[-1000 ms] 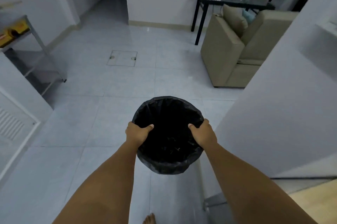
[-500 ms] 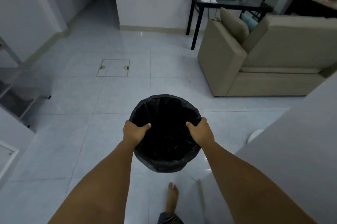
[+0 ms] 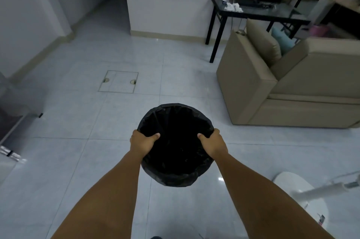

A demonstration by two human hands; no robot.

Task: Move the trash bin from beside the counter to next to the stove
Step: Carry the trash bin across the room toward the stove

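Observation:
A round trash bin [image 3: 175, 122] lined with a black plastic bag hangs in front of me above the pale tiled floor. My left hand [image 3: 143, 143] grips its rim on the left side, thumb hooked inside. On the opposite side of the rim my right hand [image 3: 213, 144] holds it the same way. The bin's inside is dark and I cannot make out its contents. No stove is in view.
A beige sofa [image 3: 253, 86] stands at the right, with a black side table [image 3: 259, 10] behind it. A white fan base and pole [image 3: 303, 196] lie low at the right. A floor hatch [image 3: 118, 82] sits ahead left; a metal unit [image 3: 11, 122] fills the left edge.
I have walked forward carrying the bin in both hands. The white wall on the right has dropped out of view, the sofa shows more fully, and the fan base has appeared.

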